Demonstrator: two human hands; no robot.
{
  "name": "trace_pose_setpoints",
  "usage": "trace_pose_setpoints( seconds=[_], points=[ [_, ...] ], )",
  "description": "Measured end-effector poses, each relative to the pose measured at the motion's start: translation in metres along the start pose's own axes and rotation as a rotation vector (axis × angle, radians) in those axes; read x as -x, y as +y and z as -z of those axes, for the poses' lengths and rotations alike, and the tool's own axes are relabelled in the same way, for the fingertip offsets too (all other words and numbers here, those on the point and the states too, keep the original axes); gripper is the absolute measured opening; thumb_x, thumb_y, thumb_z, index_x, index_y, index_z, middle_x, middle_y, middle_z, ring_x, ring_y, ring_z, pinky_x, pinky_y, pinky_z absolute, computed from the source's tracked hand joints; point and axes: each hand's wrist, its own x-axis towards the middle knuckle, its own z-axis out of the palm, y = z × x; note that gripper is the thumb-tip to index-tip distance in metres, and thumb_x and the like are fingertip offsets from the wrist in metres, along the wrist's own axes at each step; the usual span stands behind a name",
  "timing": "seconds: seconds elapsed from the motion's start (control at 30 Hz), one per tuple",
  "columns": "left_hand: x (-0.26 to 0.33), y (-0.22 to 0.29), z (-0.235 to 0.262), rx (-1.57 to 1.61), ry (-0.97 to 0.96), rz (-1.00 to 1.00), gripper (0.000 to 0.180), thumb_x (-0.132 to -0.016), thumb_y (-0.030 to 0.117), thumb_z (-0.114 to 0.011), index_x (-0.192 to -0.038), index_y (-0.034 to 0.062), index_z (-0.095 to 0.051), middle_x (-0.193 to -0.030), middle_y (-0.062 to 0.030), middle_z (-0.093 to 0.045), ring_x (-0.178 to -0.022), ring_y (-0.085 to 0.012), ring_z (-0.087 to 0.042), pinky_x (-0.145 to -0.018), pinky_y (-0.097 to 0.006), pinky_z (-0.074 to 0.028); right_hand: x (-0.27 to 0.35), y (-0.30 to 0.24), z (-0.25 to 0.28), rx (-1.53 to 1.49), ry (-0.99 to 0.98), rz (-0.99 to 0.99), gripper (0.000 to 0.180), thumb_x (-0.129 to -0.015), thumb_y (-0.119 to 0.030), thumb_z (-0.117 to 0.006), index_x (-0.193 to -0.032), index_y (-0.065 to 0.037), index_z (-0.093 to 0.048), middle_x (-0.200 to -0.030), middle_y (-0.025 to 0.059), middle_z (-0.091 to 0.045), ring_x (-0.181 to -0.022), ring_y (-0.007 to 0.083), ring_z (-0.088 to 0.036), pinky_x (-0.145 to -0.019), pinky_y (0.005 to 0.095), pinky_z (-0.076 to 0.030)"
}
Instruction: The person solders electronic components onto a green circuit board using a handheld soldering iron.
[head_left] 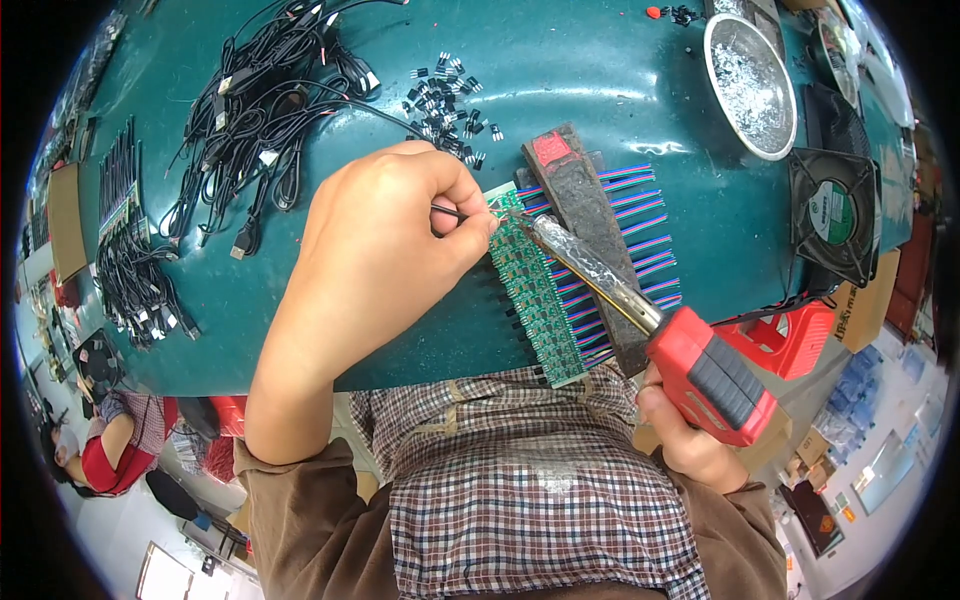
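Note:
My left hand (390, 215) pinches the end of a thin black cable (447, 211) against the upper end of a green circuit board panel (540, 300). My right hand (690, 445) grips a red and black soldering gun (710, 375) at the table's near edge. Its metal barrel points up and left, with the tip close to my left fingertips at the board. Along the panel's right side run several rows of multicoloured wires (655, 265). A dark heavy bar (590, 230) with a red patch lies across them. My left fingertips partly hide the contact spot.
Black USB cables (270, 110) lie heaped at the far left, beside small black components (440, 100). A metal bowl (750, 85) with silvery bits and a black fan (838, 215) stand on the right. Another cable bundle (140, 260) lies left. Someone in red (120, 445) sits beyond.

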Motion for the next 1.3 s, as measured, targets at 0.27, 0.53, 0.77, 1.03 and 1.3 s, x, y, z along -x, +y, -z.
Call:
trace_pose_setpoints(
  seconds=[0.27, 0.53, 0.77, 1.03, 1.3],
  points=[
    [-0.001, 0.000, 0.000, -0.040, 0.003, -0.028, 0.008, -0.077, 0.004, -0.076, -0.078, -0.0002, -0.068, -0.072, -0.0036, -0.062, -0.063, -0.0111, -0.056, -0.057, -0.025, -0.045, -0.002, -0.001, 0.000, 0.044, 0.001, 0.063, 0.033, -0.073, -0.002, -0.078, -0.105, 0.001, -0.070, -0.086, 0.0127, -0.068, -0.070, 0.0281, -0.067, -0.061, 0.0369, -0.052],
    [-0.002, 0.001, 0.001, -0.040, 0.000, -0.024, 0.008, -0.077, 0.004, -0.075, -0.077, 0.0000, -0.068, -0.072, -0.0028, -0.062, -0.063, -0.0100, -0.054, -0.058, -0.025, -0.045, 0.011, 0.007, 0.006, 0.024, 0.011, -0.008, 0.031, -0.074, -0.002, -0.078, -0.104, 0.001, -0.071, -0.088, 0.0134, -0.070, -0.076, 0.0301, -0.069, -0.069, 0.0377, -0.055],
    [-0.002, 0.002, 0.000, -0.044, 0.005, -0.020, 0.008, -0.076, 0.004, -0.075, -0.077, 0.0005, -0.068, -0.072, -0.0029, -0.061, -0.063, -0.0105, -0.054, -0.058, -0.025, -0.044, 0.012, 0.005, 0.006, -0.020, 0.006, -0.059, 0.032, -0.076, -0.004, -0.079, -0.106, 0.001, -0.071, -0.090, 0.0139, -0.070, -0.078, 0.0308, -0.070, -0.070, 0.0380, -0.054],
    [-0.003, 0.004, 0.001, -0.069, -0.003, -0.049, 0.012, -0.073, 0.004, -0.077, -0.076, 0.0011, -0.066, -0.073, -0.0034, -0.061, -0.063, -0.0125, -0.054, -0.057, -0.027, -0.044, 0.018, 0.000, 0.005, -0.057, 0.013, -0.135, 0.033, -0.078, -0.003, -0.078, -0.110, 0.000, -0.071, -0.092, 0.0136, -0.071, -0.081, 0.0288, -0.071, -0.072, 0.0368, -0.055],
    [-0.007, 0.005, -0.001, -0.126, -0.021, -0.096, 0.016, -0.070, 0.006, -0.078, -0.074, 0.0004, -0.064, -0.071, -0.0048, -0.060, -0.062, -0.0150, -0.054, -0.057, -0.030, -0.046, 0.018, 0.000, 0.005, -0.113, 0.044, -0.150, 0.034, -0.077, -0.002, -0.078, -0.111, 0.001, -0.071, -0.093, 0.0129, -0.072, -0.082, 0.0264, -0.072, -0.073, 0.0362, -0.056]
  ],
)
